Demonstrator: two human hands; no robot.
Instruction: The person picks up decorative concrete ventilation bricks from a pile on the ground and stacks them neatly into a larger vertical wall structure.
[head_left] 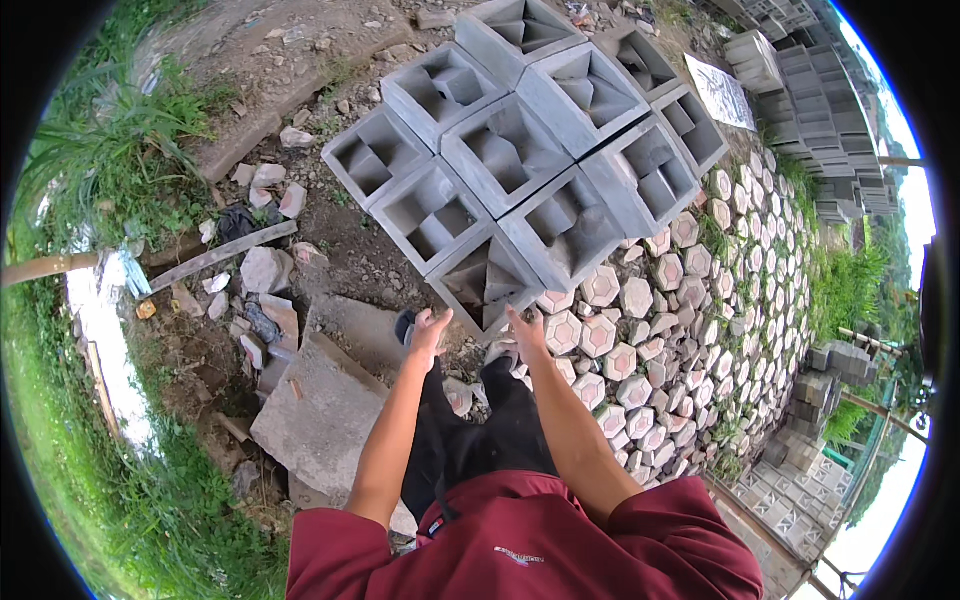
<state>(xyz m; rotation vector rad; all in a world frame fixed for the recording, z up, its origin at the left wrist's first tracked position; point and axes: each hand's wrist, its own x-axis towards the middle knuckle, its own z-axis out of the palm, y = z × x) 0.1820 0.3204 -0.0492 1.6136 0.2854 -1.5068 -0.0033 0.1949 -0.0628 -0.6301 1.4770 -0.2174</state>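
A grey concrete ventilation block (pixel 468 282) with slanted inner fins lies at the near corner of a cluster of similar blocks. My left hand (pixel 430 332) is closed on its near left edge, thumb up along the side. On its near right edge my right hand (pixel 527 328) grips in the same way. The fingers under the block are mostly hidden. Directly behind it, touching or nearly so, sit more hollow grey blocks (pixel 508 152), set in rows with their openings facing up.
Hexagonal pavers (pixel 636 298) cover the ground to the right. At left lie a broken concrete slab (pixel 325 415), rubble (pixel 266 270) and a narrow beam (pixel 222 256). Stacked blocks (pixel 815 110) stand far right. Grass (pixel 95 140) grows along the left side.
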